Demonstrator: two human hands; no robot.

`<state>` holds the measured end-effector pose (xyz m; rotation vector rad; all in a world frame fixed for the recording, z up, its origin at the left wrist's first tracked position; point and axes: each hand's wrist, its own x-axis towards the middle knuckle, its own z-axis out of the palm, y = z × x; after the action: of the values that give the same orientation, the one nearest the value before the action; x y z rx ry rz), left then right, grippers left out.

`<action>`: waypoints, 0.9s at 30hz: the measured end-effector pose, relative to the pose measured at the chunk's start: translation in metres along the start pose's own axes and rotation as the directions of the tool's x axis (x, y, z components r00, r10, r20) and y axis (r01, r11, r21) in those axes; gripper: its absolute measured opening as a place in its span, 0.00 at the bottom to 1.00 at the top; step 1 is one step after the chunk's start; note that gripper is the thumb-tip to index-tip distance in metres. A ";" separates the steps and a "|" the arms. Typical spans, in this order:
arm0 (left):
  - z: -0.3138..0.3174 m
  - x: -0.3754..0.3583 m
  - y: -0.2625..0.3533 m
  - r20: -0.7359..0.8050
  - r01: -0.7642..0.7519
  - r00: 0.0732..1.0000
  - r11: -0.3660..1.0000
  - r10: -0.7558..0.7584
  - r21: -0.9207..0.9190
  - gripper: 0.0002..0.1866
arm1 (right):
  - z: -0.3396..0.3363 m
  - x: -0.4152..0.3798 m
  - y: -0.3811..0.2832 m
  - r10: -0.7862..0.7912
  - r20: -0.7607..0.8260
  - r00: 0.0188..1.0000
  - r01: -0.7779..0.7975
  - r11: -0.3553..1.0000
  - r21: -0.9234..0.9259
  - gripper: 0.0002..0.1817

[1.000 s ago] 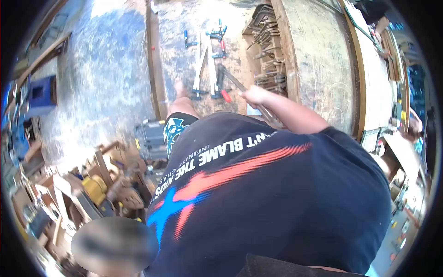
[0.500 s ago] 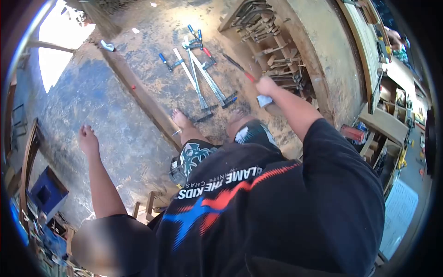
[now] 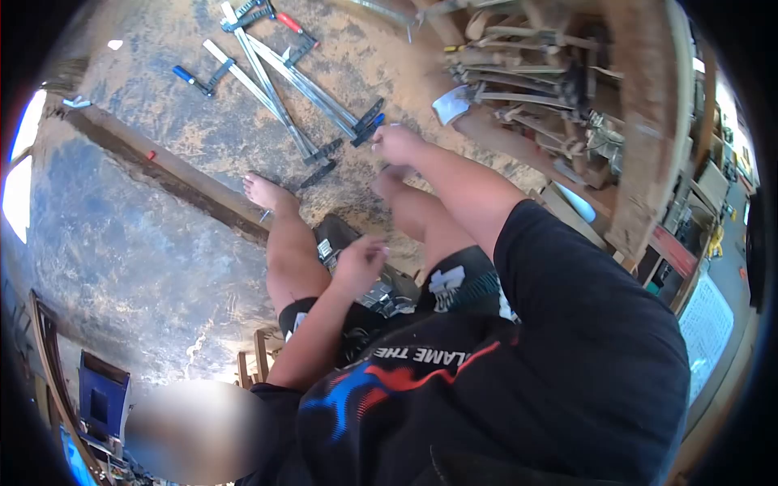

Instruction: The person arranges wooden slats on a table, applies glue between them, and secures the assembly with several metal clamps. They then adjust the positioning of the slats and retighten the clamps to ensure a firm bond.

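My right hand (image 3: 399, 144) is low over the floor above my right foot, its fingers curled and no tool showing in them. Right beside its fingertips lies the blue-tipped end of a bar clamp (image 3: 324, 105). More bar clamps lie to the left, one with a blue handle (image 3: 193, 79) and one with a red handle (image 3: 289, 22). My left hand (image 3: 365, 263), slightly blurred, is in front of my belly with loosely bent fingers apart. Beneath it, between my legs, is a dark grey object with metal parts (image 3: 389, 296), partly hidden by the hand and arm.
To the right, a wooden rack (image 3: 648, 121) holds several wooden-bodied clamps or tools (image 3: 527, 73). A white piece (image 3: 451, 105) sits at its near edge. Along the left runs a step (image 3: 178, 174) in the worn floor. A blue box (image 3: 104, 393) stands at lower left.
My right hand has moved left and down toward the clamps; the red-handled tool it held no longer shows. My left hand has swung in to my middle. The view has tipped downward.
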<state>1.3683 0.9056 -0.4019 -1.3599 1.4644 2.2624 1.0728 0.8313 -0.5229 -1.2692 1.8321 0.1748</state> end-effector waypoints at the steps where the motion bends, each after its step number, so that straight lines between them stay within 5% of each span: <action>1: 0.004 0.010 0.005 0.063 0.034 0.997 0.999 -0.034 -0.006 0.16 | 0.024 0.020 0.012 -0.001 0.062 0.998 0.001 1.000 0.001 0.15; 5: -0.017 0.042 0.006 0.071 0.184 0.981 0.983 -0.183 -0.012 0.18 | 0.118 0.135 0.059 0.064 0.149 0.987 -0.043 0.990 -0.137 0.12; 9: -0.031 0.054 -0.003 -0.061 0.168 0.982 0.972 -0.180 -0.163 0.20 | 0.154 0.240 0.069 0.212 -0.050 0.976 -0.212 0.977 0.004 0.24; 13: -0.035 0.057 -0.013 0.035 0.268 0.963 0.948 -0.266 -0.172 0.21 | 0.199 0.276 0.053 0.428 -0.244 0.870 -0.374 0.896 0.239 0.33; 17: -0.030 0.063 -0.006 0.079 0.340 0.940 0.915 -0.331 -0.219 0.20 | 0.141 0.251 0.031 0.343 0.370 0.863 -0.468 0.820 0.329 0.46; 20: -0.023 0.066 -0.011 0.084 0.360 0.933 0.905 -0.350 -0.228 0.19 | 0.131 0.224 0.014 0.234 0.360 0.903 -0.371 0.846 0.384 0.51; 21: -0.019 0.065 -0.012 0.091 0.366 0.931 0.902 -0.355 -0.229 0.19 | 0.155 0.221 0.018 0.265 0.181 0.947 -0.320 0.827 0.462 0.47; 23: -0.018 0.067 -0.012 0.037 0.299 0.954 0.940 -0.297 -0.164 0.18 | 0.107 0.191 0.004 0.145 0.299 0.943 -0.300 0.756 0.582 0.41; 24: -0.015 0.067 -0.019 0.052 0.320 0.947 0.933 -0.316 -0.164 0.18 | 0.090 0.176 -0.007 0.216 0.217 0.952 -0.305 0.724 0.619 0.37; 27: -0.010 0.064 -0.046 -0.020 0.343 0.939 0.939 -0.343 -0.021 0.19 | -0.030 0.115 -0.053 0.278 0.380 0.882 -0.426 0.815 0.392 0.37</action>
<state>1.3609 0.8996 -0.4812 -1.5146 1.1086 2.0468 1.0875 0.7111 -0.5688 -0.5175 1.6865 0.1159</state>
